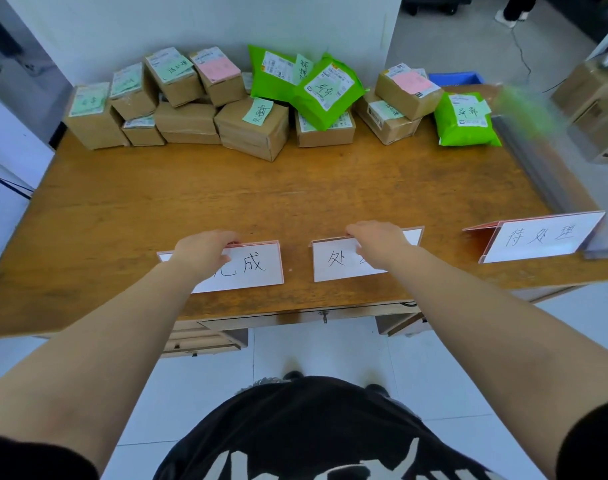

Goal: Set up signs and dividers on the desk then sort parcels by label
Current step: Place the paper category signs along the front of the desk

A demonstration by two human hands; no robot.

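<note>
Signs first: three white tent cards stand in a row along the near edge of the wooden desk (pixel 122 209). Starting at the left, the left hand (pixel 200 251) is on the left sign (pixel 250 266), fingers curled over its top fold and thumb against its front face, pinching it; the hand covers the first character, and "成" shows beside it. Just to the right, with a small gap of bare wood between them, the middle sign (pixel 333 259) is held the same way by the right hand (pixel 378 242), fingers hooked over the top edge, thumb on the front, only "处" readable. Further right, well apart from both hands, the right sign (pixel 541 237) stands on its own near the desk's right edge, reading "待处理".

Along the far edge against the white wall, the parcels: cardboard boxes (pixel 188 98) stacked at the left and centre with green and pink notes on them, green mailer bags (pixel 309 84) piled in the middle, more boxes, then a single green bag (pixel 465 121) at the right. A blue bin (pixel 456 79) peeks out behind.
</note>
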